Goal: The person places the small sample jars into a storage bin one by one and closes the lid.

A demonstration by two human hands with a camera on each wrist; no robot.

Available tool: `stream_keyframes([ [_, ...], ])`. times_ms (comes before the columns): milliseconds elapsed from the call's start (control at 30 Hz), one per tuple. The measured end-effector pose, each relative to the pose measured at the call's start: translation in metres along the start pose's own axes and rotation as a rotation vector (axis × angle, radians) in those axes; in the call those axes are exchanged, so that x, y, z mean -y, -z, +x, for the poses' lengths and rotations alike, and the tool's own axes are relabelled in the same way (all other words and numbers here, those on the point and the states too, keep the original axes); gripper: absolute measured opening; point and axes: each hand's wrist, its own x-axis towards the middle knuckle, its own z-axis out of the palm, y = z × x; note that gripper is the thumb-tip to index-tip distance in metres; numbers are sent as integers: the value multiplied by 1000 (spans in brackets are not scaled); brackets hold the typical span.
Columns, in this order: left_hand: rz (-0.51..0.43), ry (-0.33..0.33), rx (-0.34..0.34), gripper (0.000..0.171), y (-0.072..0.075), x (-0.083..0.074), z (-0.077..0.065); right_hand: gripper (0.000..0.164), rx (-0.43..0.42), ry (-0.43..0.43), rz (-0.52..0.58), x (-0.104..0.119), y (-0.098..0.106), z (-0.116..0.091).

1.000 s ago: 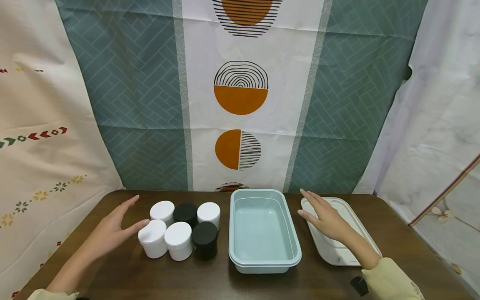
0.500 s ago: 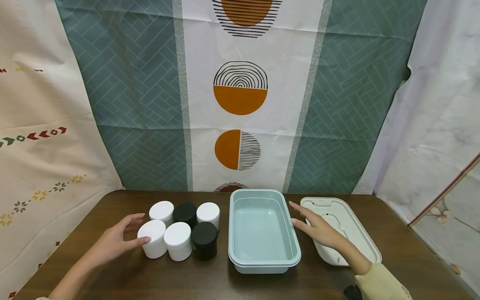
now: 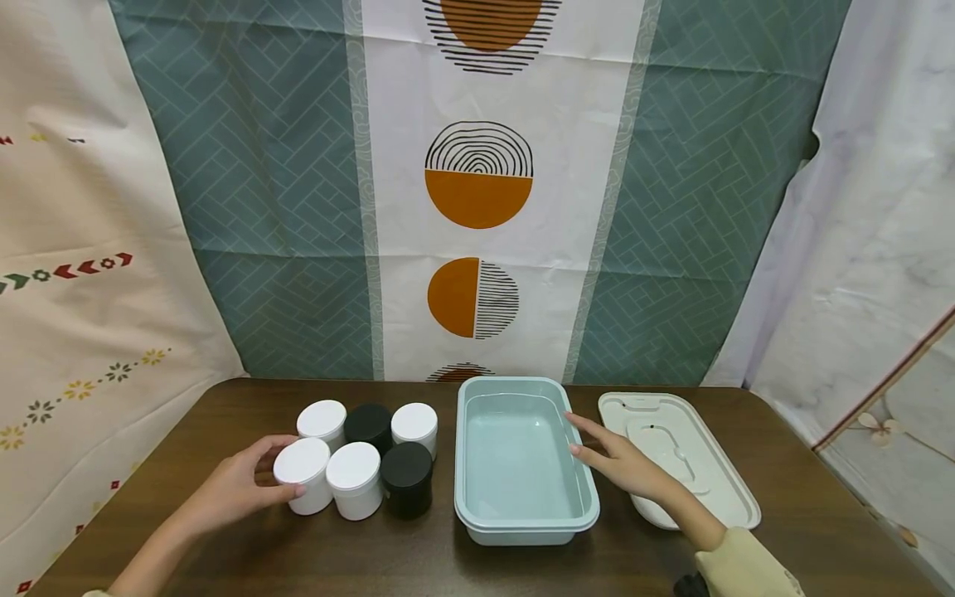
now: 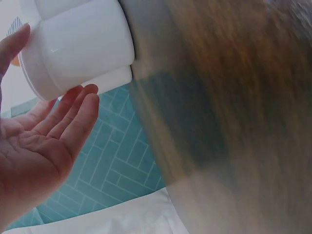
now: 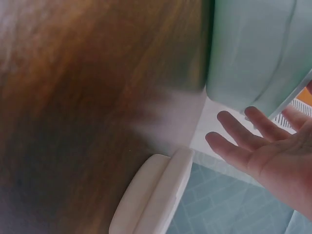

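Note:
My left hand [image 3: 235, 489] reaches around a white lidded jar [image 3: 306, 477], the front-left one of a cluster. Its thumb overlaps the jar's front and its fingers lie along the far-left side. In the left wrist view the lightly bent fingers [image 4: 80, 117] come right up to the jar's wall [image 4: 87, 46], with space between palm and jar. At the right rim of a pale blue plastic basin [image 3: 525, 464], my right hand [image 3: 627, 464] has its fingertips overlapping the edge. The right wrist view shows its spread fingers [image 5: 239, 129] beside the basin's wall [image 5: 248, 53].
Close beside the gripped-at jar stand a white jar [image 3: 354, 481] and a black jar [image 3: 407, 481]. Behind them are a white jar [image 3: 322, 421], a black jar [image 3: 369, 425] and another white jar [image 3: 415, 427]. A flat white tray-like lid [image 3: 694, 452] lies right of the basin on the brown table [image 3: 418, 560].
My left hand has moved right and down from beside the jars to around the front-left white jar. My right hand has moved left from over the white lid to the basin's right rim.

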Motion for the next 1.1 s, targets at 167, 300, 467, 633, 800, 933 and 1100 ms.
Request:
stream_keyframes([
  [167, 37, 4, -36, 64, 0, -2, 0, 55, 2, -14, 8, 2, 0, 0],
  [300, 96, 13, -81, 63, 3, -2, -1, 55, 9, -3, -5, 1, 0, 1],
  [467, 97, -11, -123, 60, 12, -6, -1, 56, 4, -13, -2, 0, -1, 1],
  [633, 78, -53, -161, 57, 21, -15, -2, 57, 0, -18, -3, 0, -1, 1],
  [800, 84, -91, -213, 55, 28, -30, -3, 57, -2, -26, 1, 0, 0, 1],
  [933, 61, -128, -240, 54, 28, -42, 0, 57, 1, -23, -1, 0, 0, 1],
  [1100, 25, -157, -245, 55, 25, -56, 6, 57, -1, -26, 3, 0, -1, 0],
])
